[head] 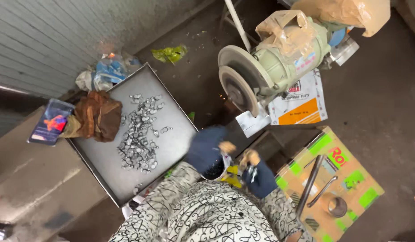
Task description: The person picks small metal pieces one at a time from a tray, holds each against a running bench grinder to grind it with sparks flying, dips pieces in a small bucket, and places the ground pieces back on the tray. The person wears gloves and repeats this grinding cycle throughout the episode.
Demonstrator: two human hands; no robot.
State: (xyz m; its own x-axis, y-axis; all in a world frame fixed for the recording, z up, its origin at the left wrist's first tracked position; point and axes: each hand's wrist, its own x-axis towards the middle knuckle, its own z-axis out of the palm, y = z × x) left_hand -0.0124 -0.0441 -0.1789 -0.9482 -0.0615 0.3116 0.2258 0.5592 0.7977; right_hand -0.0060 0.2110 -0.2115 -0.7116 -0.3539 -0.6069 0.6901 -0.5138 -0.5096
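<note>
1. The square metal tray lay to your left, tilted like a diamond, its grey floor mostly bare.
2. The bench grinder stood far and slightly right of your hands, pale green, partly wrapped in brown plastic, its two round wheels facing you.
3. A cardboard box with green patches sat to your right, with two metal rods and a small round cup lying on it.
4. A brown rag rested crumpled on the tray's far left corner.
5. A heap of small shiny metal pieces spread across the middle of the tray, silvery and irregular.
6. Your left hand, in a dark blue sleeve, was curled near the grinder; I cannot tell what it gripped.
7. Your right hand was closed around a small metal piece, just beside your left hand, near the grinder wheels.
</note>
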